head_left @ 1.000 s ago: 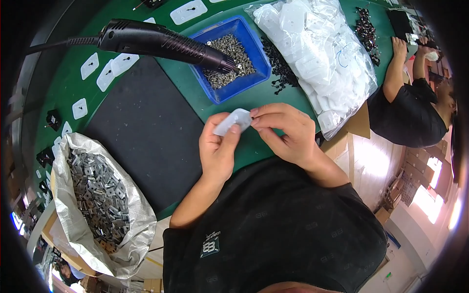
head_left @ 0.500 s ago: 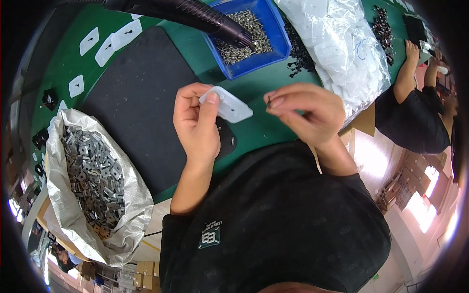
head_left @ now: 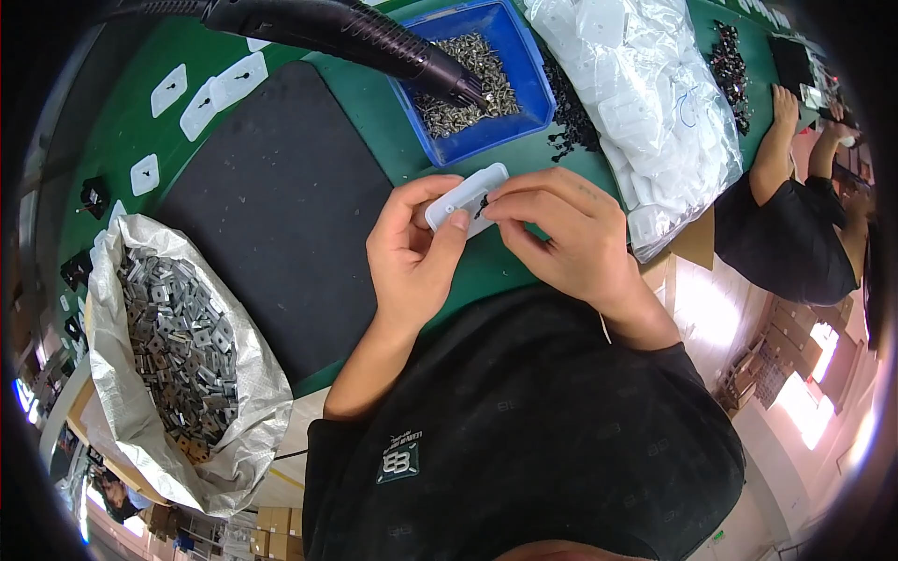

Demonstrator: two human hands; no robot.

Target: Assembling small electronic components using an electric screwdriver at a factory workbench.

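My left hand (head_left: pixel 412 252) grips a white plastic cover (head_left: pixel 468 194), a shallow rectangular piece tilted with its hollow side toward me. Thumb and fingers pinch it at its left end. A small black part (head_left: pixel 483 206) shows against the cover's right half, pinched at the fingertips of my right hand (head_left: pixel 566 229). Its exact shape is mostly hidden by those fingers. Just beyond my hands stands a blue bin (head_left: pixel 533 117) of small metal screws (head_left: pixel 468 84). A dark electric screwdriver (head_left: pixel 355 42) reaches over the bin, its tip above the screws.
A black mat (head_left: pixel 281 196) covers the table's left part. White covers with black parts (head_left: pixel 238 79) lie beyond it. A woven sack (head_left: pixel 257 374) of square metal pieces stands at left. Right of the bin are black parts (head_left: pixel 571 122) and a clear bag (head_left: pixel 655 122) of white pieces. Another person (head_left: pixel 781 215) works at far right.
My right hand has moved left, bringing the small black part to the cover. My left hand has shifted right and turned the cover so its hollow side shows.
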